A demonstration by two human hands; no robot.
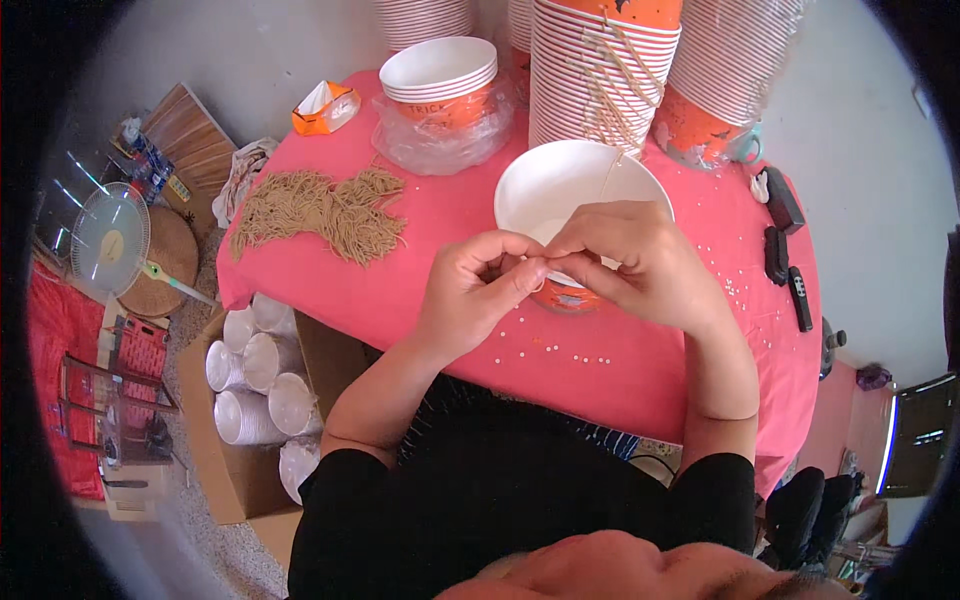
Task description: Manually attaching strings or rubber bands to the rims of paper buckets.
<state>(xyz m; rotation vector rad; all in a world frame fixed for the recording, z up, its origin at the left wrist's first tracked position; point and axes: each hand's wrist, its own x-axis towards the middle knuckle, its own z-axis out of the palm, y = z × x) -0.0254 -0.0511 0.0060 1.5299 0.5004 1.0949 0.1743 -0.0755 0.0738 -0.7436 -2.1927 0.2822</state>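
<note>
A white paper bucket (535, 180) with an orange outside stands near the front of the table. Over its near rim, my left hand (470, 290) and my right hand (640, 265) meet in a fingertip pinch. A tiny loop of thin tan cord (540, 287) shows just under the touching fingertips; most of what they pinch is hidden. Another piece of cord (609, 175) rises from inside the bucket toward its far rim. Left of the bucket lies a heap of loose tan cords (320, 212).
Behind the bucket rise a tall bucket stack (595, 85) with cords hanging on it and bagged buckets (440, 115). White dots (553, 349) dot the pink cloth (440, 220). Black devices (783, 200) line the right edge. A carton (225, 480) of white cups sits lower left.
</note>
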